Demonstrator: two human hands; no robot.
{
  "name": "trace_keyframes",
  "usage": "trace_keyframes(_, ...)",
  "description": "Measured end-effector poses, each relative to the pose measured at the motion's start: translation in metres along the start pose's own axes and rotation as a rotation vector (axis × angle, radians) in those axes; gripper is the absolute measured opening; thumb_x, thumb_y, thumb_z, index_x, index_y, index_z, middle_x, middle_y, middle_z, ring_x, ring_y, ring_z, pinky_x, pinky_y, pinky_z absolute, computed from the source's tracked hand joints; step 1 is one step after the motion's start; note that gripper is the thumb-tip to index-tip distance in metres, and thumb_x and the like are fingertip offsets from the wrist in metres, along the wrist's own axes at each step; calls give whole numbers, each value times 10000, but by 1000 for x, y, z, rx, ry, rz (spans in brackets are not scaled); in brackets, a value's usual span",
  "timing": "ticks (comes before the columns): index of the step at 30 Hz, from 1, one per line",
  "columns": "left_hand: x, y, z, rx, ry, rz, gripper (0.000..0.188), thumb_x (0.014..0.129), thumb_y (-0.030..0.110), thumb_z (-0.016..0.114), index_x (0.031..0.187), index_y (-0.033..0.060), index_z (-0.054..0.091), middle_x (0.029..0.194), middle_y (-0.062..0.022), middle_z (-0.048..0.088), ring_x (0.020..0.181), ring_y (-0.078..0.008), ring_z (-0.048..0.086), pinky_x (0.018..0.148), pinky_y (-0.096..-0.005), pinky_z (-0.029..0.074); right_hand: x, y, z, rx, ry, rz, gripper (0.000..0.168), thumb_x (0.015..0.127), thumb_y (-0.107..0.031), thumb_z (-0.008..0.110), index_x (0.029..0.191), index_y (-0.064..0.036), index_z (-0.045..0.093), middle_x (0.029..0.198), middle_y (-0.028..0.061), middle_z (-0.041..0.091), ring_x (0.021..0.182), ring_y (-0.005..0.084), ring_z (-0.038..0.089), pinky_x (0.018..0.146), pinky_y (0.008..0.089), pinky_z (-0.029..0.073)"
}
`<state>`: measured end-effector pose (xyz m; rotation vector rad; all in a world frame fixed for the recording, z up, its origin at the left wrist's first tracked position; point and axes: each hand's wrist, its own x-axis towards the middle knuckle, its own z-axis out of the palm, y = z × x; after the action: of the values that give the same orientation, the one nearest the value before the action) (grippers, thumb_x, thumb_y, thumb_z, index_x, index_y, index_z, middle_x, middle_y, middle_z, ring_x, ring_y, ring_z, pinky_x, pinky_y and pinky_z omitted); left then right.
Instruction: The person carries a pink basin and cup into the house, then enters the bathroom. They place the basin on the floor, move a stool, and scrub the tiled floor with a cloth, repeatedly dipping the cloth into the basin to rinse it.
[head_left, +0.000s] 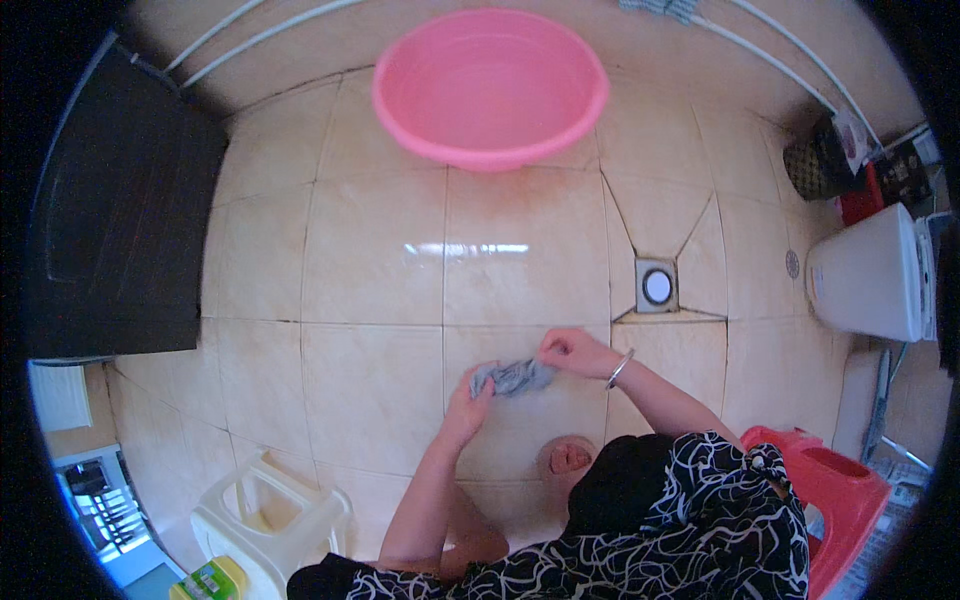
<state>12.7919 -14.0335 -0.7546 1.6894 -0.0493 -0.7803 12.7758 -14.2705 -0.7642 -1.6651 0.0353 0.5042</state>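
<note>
A small piece of grey cloth (514, 377) stretches between my two hands, above the tiled floor. My left hand (471, 401) grips its left end, with the thumb pressed on top. At its right end, the fingers of my right hand (574, 352) are pinched on the cloth; a silver bangle is on that wrist. Well beyond both hands, a large pink plastic basin (491, 156) stands by the far wall.
A white plastic stool (274, 510) with a yellow-green package (210, 581) is at lower left, a red plastic stool (847, 480) at lower right. A floor drain (657, 286) lies right of centre. A dark cabinet (124, 217) stands left, a white bin (866, 274) right.
</note>
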Motion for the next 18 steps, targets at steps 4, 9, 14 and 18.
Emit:
trace_keyframes(4, 13, -16, -10, -81, 82, -196, 323, 877, 294, 507, 1021, 8, 550, 908, -41, 593, 835, -141, 539, 761, -287, 431, -34, 7, -22, 226, 333, 78, 148, 829, -191, 575, 794, -57, 524, 667, 6, 544, 611, 54, 497, 531, 199, 412)
trace_keyframes(9, 17, 12, 4, -565, 194, -177, 257, 864, 268, 534, 933, 26, 584, 845, -38, 591, 804, -148, 549, 693, -307, 459, -40, 10, -29, 702, 697, 64, 115, 865, -208, 531, 829, -103, 499, 671, -18, 516, 535, 69, 458, 465, 205, 367)
trace_keyframes(14, 24, 53, -21, -42, 262, 158, 238, 781, 204, 650, 888, 10, 564, 849, -34, 580, 702, -139, 516, 596, -273, 429, -7, -26, -50, 713, 803, -105, 118, 867, -215, 536, 862, -100, 510, 703, -22, 514, 563, 66, 468, 478, 213, 393)
trace_keyframes(18, 31, 46, -42, 484, 241, 106, 217, 695, 136, 707, 795, -5, 577, 880, -79, 568, 747, -194, 514, 643, -295, 422, 12, -13, -62, 645, 798, 16, 116, 854, -200, 556, 878, -92, 518, 724, -27, 522, 583, 72, 495, 490, 218, 419)
